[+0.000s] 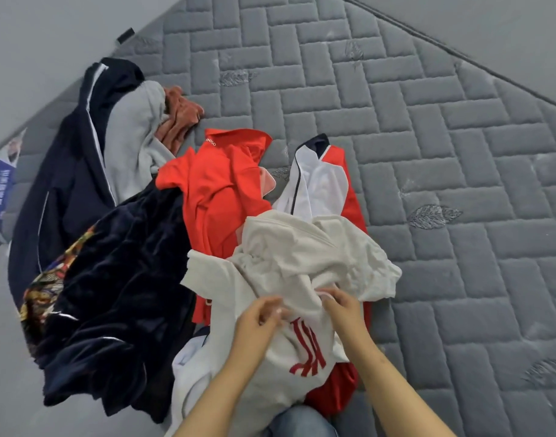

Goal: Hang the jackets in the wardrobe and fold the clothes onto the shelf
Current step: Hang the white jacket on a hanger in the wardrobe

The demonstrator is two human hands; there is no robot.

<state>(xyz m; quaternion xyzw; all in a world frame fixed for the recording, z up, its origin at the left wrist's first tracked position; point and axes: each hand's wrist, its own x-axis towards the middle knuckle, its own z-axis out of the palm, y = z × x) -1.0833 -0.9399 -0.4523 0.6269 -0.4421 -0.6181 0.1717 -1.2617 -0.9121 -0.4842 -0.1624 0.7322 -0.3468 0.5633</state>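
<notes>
A crumpled white T-shirt (305, 260) with red lettering lies on top of a pile of clothes on a grey quilted mattress (428, 137). My left hand (260, 320) pinches a fold of its fabric near the lettering. My right hand (339, 307) grips the same shirt just to the right, thumb tucked into the cloth. Under and behind the shirt lie an orange-red polo (220, 184) and a red-and-white zip jacket (320, 178). To the left are a dark navy velvet garment (119, 294), a navy jacket with white piping (71, 171), a light grey garment (134, 137) and a rust-coloured cloth (182, 121).
The mattress stretches bare to the right and far side of the pile. A blue printed label (2, 181) sits on the mattress's left side edge. Pale grey floor or wall surrounds the mattress. My jeans-clad knee (301, 424) shows at the bottom.
</notes>
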